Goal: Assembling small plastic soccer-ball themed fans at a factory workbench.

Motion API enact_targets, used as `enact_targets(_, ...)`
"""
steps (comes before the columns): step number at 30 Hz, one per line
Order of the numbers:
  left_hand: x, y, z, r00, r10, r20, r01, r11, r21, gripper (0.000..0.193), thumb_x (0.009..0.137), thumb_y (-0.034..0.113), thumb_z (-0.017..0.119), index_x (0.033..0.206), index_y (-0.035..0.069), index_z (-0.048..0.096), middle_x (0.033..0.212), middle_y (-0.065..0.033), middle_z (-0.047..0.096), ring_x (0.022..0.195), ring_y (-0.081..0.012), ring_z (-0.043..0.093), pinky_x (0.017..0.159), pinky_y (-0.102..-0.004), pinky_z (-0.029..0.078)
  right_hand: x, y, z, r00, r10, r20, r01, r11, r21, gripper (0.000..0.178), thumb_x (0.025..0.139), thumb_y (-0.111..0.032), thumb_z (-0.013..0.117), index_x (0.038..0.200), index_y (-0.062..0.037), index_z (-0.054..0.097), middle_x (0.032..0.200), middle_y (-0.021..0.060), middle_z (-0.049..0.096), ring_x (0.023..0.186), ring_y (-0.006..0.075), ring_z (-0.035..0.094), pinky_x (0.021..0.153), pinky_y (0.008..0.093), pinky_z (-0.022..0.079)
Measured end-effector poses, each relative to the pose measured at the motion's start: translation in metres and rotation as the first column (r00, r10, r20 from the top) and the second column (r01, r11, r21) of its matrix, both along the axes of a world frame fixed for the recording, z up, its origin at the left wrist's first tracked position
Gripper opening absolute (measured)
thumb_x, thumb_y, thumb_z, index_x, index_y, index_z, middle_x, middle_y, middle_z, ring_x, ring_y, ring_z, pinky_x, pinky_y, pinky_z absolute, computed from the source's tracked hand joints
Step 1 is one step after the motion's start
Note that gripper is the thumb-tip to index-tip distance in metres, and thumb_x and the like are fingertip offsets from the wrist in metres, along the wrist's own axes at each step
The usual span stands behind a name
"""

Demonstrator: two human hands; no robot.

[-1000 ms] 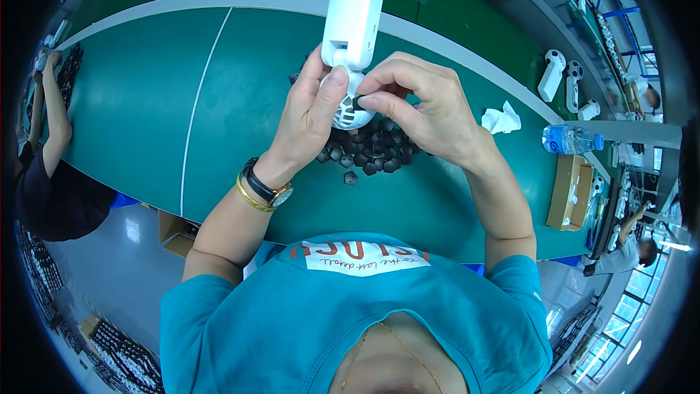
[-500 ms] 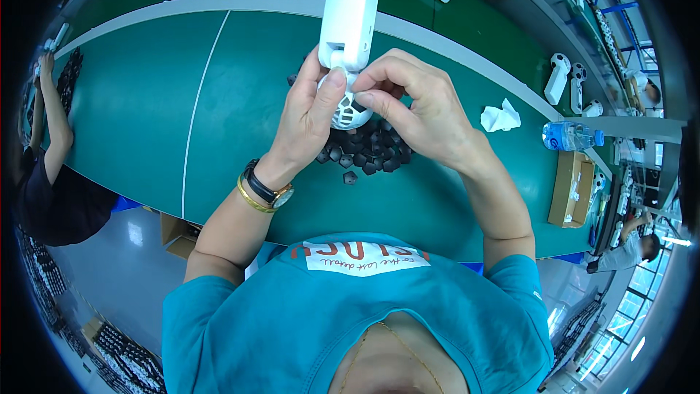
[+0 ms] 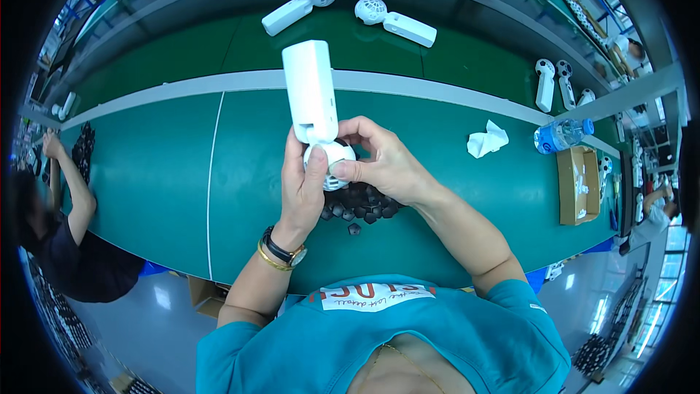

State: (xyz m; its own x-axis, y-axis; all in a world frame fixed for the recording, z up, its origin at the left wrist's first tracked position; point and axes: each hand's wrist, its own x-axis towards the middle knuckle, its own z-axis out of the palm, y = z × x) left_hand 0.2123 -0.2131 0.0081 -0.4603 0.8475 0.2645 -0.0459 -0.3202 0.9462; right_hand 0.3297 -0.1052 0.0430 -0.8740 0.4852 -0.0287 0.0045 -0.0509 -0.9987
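Observation:
Both hands are on a white device with a long box-shaped body and a round head patterned like a football. My left hand grips the joint between body and head, its thumb lying on the head. My right hand is closed around the head's right side, thumb pressed on the front and fingers curled behind it. The body points up and away from me. Just beneath the head, a heap of small black five-sided pieces lies on the green table, partly hidden by my hands.
Two similar white devices lie beyond the pale ledge, and several more at the far right. A crumpled tissue, a water bottle and a cardboard box are on the right. Another person works at the left.
My right hand has gone from pinching at the head's openings to wrapping around its side. The head has turned in my hands, and the whole view has shifted toward the far ledge.

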Motion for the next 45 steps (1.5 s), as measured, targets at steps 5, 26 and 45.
enact_targets(5, -0.003, 0.005, -0.004, 0.997, 0.039, 0.067, -0.043, 0.998, 0.056, 0.047, 0.100, 0.026, 0.044, 0.136, -0.002, 0.034, 0.118, -0.0105, 0.051, 0.102, -0.0137, 0.052, 0.086, -0.0290, 0.045, -0.010, 0.000, -0.004, 0.997, 0.017, -0.072, -0.026, 0.991, -0.133, 0.046, 0.080, -0.013, 0.074, 0.118, -0.0005, 0.052, 0.113, 0.0087, 0.055, 0.105, 0.0157, 0.054, 0.084, 0.0296, 0.051)
enact_targets(26, -0.034, 0.002, 0.009, 0.812, -0.160, 0.561, 0.080, 0.983, 0.164, 0.044, 0.101, 0.036, 0.036, 0.132, 0.006, 0.038, 0.108, -0.0108, 0.057, 0.093, -0.0259, 0.062, 0.063, -0.0384, 0.056, 0.057, 0.288, -0.056, 0.484, -0.819, 0.310, -0.054, 0.325, 0.944, 0.067, 0.079, -0.040, 0.069, 0.134, -0.0078, 0.047, 0.131, 0.0161, 0.052, 0.122, 0.0349, 0.048, 0.100, 0.0432, 0.041)
enact_targets(45, -0.045, 0.002, 0.002, 0.715, -0.212, 0.666, 0.190, 0.976, 0.107, 0.055, 0.098, 0.042, 0.042, 0.142, 0.011, 0.031, 0.109, -0.0109, 0.059, 0.100, -0.0281, 0.060, 0.071, -0.0427, 0.057, 0.115, 0.085, -0.047, 0.751, -0.657, 0.063, 0.173, 0.288, 0.942, 0.051, 0.078, -0.027, 0.074, 0.118, -0.0010, 0.056, 0.109, 0.0156, 0.061, 0.102, 0.0307, 0.057, 0.089, 0.0392, 0.045)
